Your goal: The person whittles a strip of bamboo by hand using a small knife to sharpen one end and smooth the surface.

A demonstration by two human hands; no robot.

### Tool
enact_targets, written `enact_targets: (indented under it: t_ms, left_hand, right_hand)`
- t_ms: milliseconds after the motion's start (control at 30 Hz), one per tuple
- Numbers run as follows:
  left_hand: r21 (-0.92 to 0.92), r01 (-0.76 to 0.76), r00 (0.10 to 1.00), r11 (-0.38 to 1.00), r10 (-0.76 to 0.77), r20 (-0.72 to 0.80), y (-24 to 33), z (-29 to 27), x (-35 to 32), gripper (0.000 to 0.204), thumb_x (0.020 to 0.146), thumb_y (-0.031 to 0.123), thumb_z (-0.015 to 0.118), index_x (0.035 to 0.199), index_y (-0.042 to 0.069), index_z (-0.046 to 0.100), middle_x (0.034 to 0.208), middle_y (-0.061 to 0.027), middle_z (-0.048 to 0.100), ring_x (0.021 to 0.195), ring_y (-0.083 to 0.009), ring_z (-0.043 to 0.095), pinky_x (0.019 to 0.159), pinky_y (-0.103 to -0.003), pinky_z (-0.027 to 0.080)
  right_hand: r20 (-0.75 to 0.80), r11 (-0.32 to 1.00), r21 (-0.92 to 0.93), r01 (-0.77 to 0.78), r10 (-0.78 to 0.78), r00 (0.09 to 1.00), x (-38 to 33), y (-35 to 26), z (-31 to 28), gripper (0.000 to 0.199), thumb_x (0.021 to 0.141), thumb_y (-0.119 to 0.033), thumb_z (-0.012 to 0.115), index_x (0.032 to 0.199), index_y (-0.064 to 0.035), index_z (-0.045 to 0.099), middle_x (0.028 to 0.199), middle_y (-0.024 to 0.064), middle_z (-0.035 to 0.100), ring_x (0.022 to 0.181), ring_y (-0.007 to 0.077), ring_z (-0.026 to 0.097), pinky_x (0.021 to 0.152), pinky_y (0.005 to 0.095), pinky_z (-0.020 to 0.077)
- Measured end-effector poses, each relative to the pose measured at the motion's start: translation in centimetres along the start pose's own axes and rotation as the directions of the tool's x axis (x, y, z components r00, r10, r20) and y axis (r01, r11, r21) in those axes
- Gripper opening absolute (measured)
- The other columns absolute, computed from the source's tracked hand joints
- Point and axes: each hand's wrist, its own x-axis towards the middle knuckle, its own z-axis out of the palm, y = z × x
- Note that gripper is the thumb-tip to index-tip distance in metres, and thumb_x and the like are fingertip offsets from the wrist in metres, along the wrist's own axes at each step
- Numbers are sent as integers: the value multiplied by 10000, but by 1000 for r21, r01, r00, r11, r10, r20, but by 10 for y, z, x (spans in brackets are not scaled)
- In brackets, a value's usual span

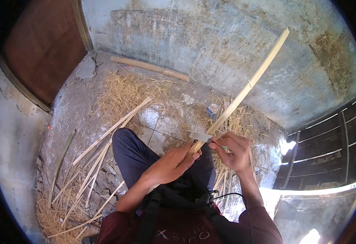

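Note:
A long pale bamboo strip [243,94] slants up and away to the right from my lap. Near its lower end my left hand [173,163] is closed around it. My right hand [234,151] grips a knife [199,136] by a handle mostly hidden in the fingers, with a bit of green showing. The blade lies across the strip just above my left hand, pointing left. Whether the edge bites into the bamboo, I cannot tell.
Several split bamboo strips [112,131] lie on the floor to the left, beside a greenish stick [61,166]. Shavings [123,94] are heaped ahead, near a bamboo pole [150,68] by the wall. A blue-and-white container [212,111] stands behind the held strip.

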Motion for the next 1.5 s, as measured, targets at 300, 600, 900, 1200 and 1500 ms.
enact_targets:
  t_ms: [300,600,900,1200,1500]
  left_hand:
    - [58,125,992,991,-122,-42,34,-8,-2,280,1141,224,511,1265,-18,576,811,-133,594,726,-285,606,718,-421,481]
    - [-7,-49,976,999,47,-213,4,-9,-2,301,1153,203,470,1274,-40,601,811,-105,603,741,-211,568,719,-361,471]
    - [15,-61,966,998,63,-252,13,-15,-2,304,1046,216,696,1206,-34,631,724,-147,637,594,-254,605,590,-404,436]
    - [151,-48,950,987,92,-300,20,-13,-5,286,1048,213,688,1149,-30,576,760,-196,601,639,-388,602,608,-474,418]
    - [224,43,954,974,27,-300,8,8,-2,357,1105,228,570,1213,-96,469,834,-320,636,793,-559,644,675,-605,467]
  right_hand:
    - [-59,994,-47,-101,98,993,2,1,-3,166,808,-97,912,897,-49,780,721,65,688,569,185,668,496,328,496]
    - [-56,999,-21,-31,29,998,14,-1,-1,185,795,-96,921,902,-42,780,719,71,687,560,184,662,488,321,481]
    - [3,994,-26,110,-110,994,24,-11,2,237,764,-148,936,936,-78,789,684,27,614,533,171,624,469,317,471]
    - [17,991,-7,131,-131,991,27,-13,4,246,757,-155,940,938,-74,793,707,45,647,544,172,641,461,307,473]
    - [33,996,58,75,-77,996,26,-13,7,228,751,-124,939,916,-58,797,694,49,645,522,169,610,453,307,444]
